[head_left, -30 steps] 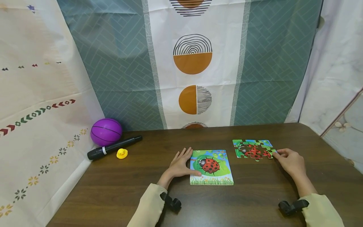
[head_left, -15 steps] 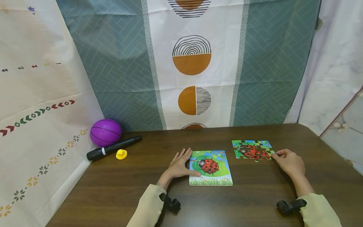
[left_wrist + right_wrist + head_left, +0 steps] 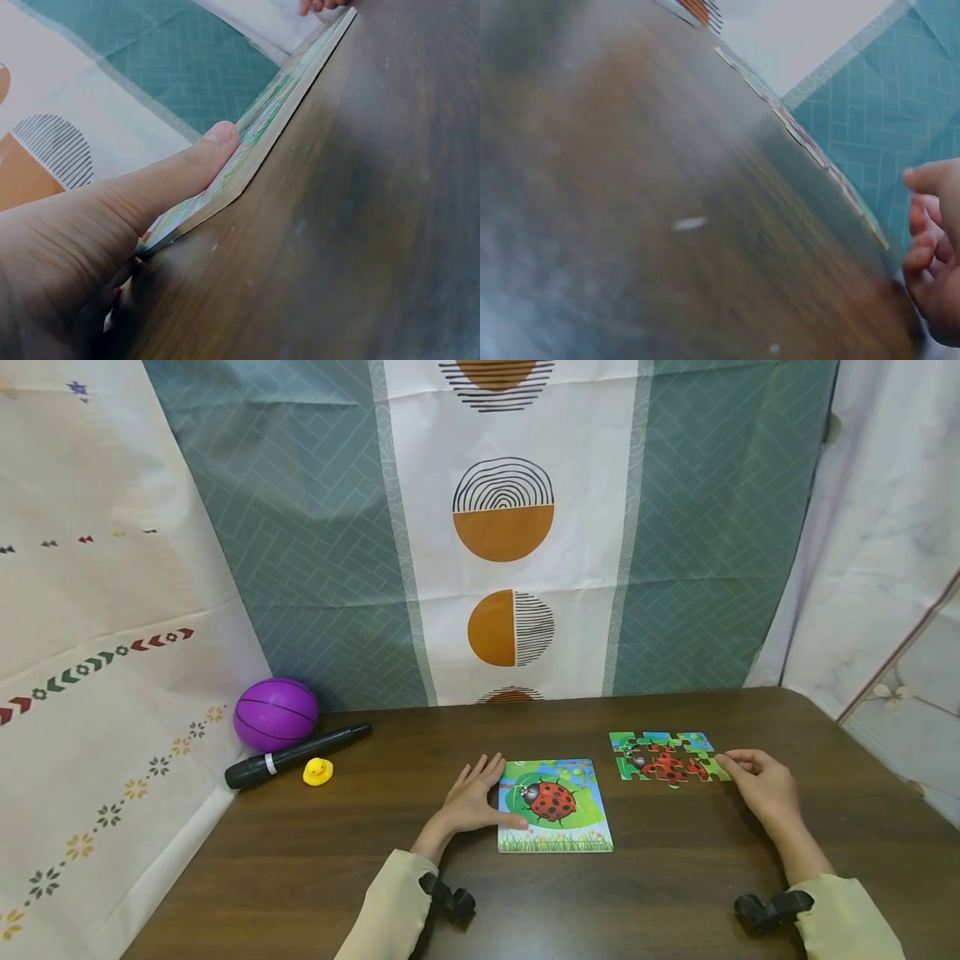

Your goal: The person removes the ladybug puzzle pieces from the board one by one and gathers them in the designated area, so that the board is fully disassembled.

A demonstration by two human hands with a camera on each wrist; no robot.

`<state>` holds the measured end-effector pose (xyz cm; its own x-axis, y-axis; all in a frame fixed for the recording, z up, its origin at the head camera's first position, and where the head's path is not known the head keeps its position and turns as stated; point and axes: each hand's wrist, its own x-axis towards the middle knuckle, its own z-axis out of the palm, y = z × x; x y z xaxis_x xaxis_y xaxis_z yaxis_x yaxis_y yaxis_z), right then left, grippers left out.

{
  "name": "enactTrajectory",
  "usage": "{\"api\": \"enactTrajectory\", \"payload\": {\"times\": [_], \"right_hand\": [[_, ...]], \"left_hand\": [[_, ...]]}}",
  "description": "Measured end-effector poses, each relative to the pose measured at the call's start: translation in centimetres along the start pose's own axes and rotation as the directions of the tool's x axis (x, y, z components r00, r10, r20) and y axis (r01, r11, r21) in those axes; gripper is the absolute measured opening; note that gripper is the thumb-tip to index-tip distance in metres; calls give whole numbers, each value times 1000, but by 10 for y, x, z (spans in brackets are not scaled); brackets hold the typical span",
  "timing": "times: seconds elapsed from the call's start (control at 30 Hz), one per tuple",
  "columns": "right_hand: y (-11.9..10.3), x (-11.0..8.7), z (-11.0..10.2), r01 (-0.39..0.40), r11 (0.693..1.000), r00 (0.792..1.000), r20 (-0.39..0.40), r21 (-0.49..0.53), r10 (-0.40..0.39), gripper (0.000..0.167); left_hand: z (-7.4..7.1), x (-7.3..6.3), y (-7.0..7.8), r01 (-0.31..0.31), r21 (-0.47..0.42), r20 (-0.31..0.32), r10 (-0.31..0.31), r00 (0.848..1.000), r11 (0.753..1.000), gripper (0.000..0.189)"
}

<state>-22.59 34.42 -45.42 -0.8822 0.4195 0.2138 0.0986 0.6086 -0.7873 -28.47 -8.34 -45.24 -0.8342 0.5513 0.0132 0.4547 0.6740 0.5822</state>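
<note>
A square ladybug puzzle board (image 3: 564,835) lies flat on the brown table in the head view. My left hand (image 3: 472,802) rests at its left side, fingers spread and fairly straight, thumb (image 3: 202,154) lying over the front part of its face. To the right, several ladybug puzzle pieces (image 3: 667,764) are laid out in a loose rectangle with narrow gaps. My right hand (image 3: 768,789) is at their right end, thumb and forefinger close over a green corner piece (image 3: 717,768). In the right wrist view its loosely bent fingers (image 3: 922,255) appear apart from the row of pieces.
At the table's back left lie a purple ball (image 3: 276,714), a black marker-like stick (image 3: 300,756) with a white band, and a yellow rubber duck (image 3: 318,771). A patterned curtain (image 3: 337,527) hangs right behind the table's back edge.
My right fingertips have come up slightly off the corner piece, so more of it shows. The left hand stays on the board. The whole head view has shifted a little.
</note>
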Motion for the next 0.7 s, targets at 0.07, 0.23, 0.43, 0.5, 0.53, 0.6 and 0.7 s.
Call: {"api": "enactTrajectory", "payload": {"times": [0.07, 0.23, 0.43, 0.5, 0.53, 0.6, 0.7], "right_hand": [[-9, -2, 2, -6, 993, 999, 41, 119, 1, 22], [-43, -12, 19, 23, 961, 981, 178, 274, -75, 8], [-89, -39, 67, 129, 965, 909, 362, 226, -207, 38], [-103, -49, 84, 141, 958, 877, 418, 249, -238, 36], [-110, -53, 92, 147, 952, 859, 443, 269, -257, 35], [-120, -60, 105, 158, 938, 821, 487, 307, -298, 32], [-127, -65, 119, 152, 921, 758, 555, 359, -341, 30]], "left_hand": [[0, 0, 0, 4, -2, -1, -4, 1000, 1000, 111], [0, 1, 0, 12, -3, -1, -12, 1000, 1000, 111], [1, 1, 2, 10, 5, 7, -10, 1000, 1000, 112], [0, 1, 2, 13, 8, 7, -13, 1000, 1000, 113], [-1, 0, 2, 18, 9, 7, -18, 1000, 1000, 113], [-1, 1, 3, 25, 8, 1, -25, 1000, 1000, 113], [1, 2, 2, 30, 17, -4, -29, 1000, 999, 113]]}}
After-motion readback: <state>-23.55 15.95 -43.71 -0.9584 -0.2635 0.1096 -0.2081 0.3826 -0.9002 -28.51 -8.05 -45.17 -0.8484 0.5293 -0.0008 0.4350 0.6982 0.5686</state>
